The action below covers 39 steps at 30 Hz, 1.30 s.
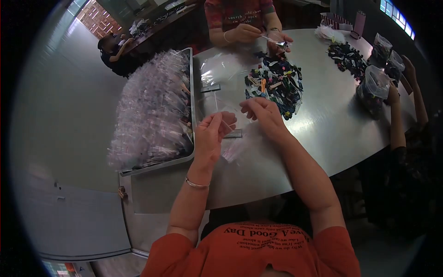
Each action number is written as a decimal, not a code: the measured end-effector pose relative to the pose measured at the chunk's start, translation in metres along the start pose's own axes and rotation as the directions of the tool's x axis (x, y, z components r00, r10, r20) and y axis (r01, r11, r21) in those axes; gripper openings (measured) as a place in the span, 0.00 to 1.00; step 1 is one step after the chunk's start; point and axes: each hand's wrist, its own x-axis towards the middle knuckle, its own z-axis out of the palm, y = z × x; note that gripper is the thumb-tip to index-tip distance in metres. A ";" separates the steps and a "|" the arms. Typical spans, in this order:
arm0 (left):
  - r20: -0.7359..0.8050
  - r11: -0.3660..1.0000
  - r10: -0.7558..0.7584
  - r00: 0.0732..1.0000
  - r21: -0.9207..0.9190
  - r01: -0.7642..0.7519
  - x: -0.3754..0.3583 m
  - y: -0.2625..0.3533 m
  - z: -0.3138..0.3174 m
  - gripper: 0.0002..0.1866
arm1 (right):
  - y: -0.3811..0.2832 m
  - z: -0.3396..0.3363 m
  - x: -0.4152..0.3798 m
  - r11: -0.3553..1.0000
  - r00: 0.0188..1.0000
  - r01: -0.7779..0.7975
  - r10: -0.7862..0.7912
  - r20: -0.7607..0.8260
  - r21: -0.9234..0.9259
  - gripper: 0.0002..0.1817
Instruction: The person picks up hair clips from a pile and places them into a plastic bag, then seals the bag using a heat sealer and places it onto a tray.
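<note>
My left hand [213,131] is closed, its thumb and fingers pinching a small clear plastic bag [227,125] whose outline is hard to see. To its right, my right hand [265,115] hovers with bent fingers by the near edge of a pile of small hair clips [277,85], mostly dark with some coloured ones. Its fingertips are drawn together; whether anything is between them I cannot make out. Under my hands, more clear bags [232,150] lie on the metal table [258,173], beside a flat metal piece [234,133].
A grey tray [191,92] heaped with filled clear bags [152,106] stands left. Across the table, a person's hands [279,41] hold a small bag. At right, another person's hands [393,92] touch bags of dark pieces [373,90], near a second dark pile [348,60].
</note>
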 end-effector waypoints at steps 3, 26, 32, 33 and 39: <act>0.035 0.990 -0.049 0.998 -0.134 0.053 0.006 -0.012 0.005 0.12 | -0.020 -0.004 -0.002 0.962 0.989 -0.146 0.141 0.038 0.229 0.22; 0.266 0.930 -0.045 0.963 -0.342 0.138 0.008 -0.020 -0.015 0.36 | -0.012 -0.005 0.001 0.995 0.997 0.016 -0.023 -0.071 -0.095 0.06; 0.127 1.000 -0.003 0.992 0.001 0.003 0.005 -0.019 -0.009 0.19 | -0.013 -0.009 0.002 0.997 0.995 -0.012 0.004 -0.099 -0.082 0.08; 0.049 0.993 0.008 0.999 0.118 -0.014 0.005 -0.022 -0.009 0.14 | -0.014 -0.010 0.002 0.997 0.995 -0.013 0.005 -0.098 -0.082 0.08; -0.027 0.989 -0.151 0.988 -0.007 0.151 0.007 -0.018 -0.006 0.07 | -0.009 -0.012 0.004 1.000 0.996 -0.016 0.017 -0.084 0.014 0.09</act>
